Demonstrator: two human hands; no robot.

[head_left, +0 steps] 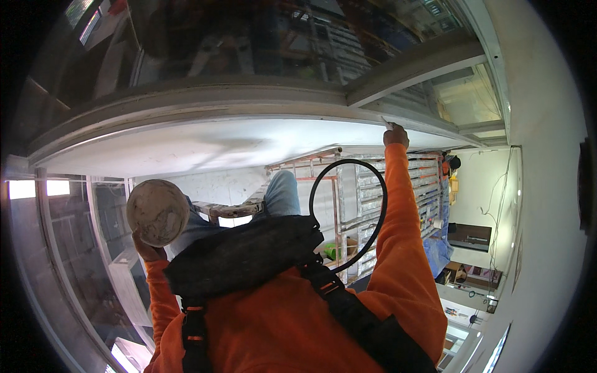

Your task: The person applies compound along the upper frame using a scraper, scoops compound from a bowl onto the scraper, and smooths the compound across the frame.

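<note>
My left hand (pixel 149 245) grips a round, pale-smeared bowl (pixel 158 213) at my left side, its fingers wrapped round the lower part. My right hand (pixel 395 135) is stretched forward, closed on a small pale scraper (pixel 387 123) whose tip touches or nearly touches the grey frame edge (pixel 336 117) along the long white panel (pixel 249 142). Above that edge are dark glass panes (pixel 249 43) in frames. A black hose loop (pixel 382 193) rises from the black pack on my chest, beside my right arm.
My jeans-clad knee (pixel 280 193) is near a paint-spattered ladder (pixel 233 210). Scaffolding (pixel 364 199), blue sheeting (pixel 438 248) and a green bucket (pixel 331 250) are lower down. Framed glass (pixel 71 236) stands at left, a pale wall (pixel 541 186) at right, with hanging wires (pixel 497 217).
</note>
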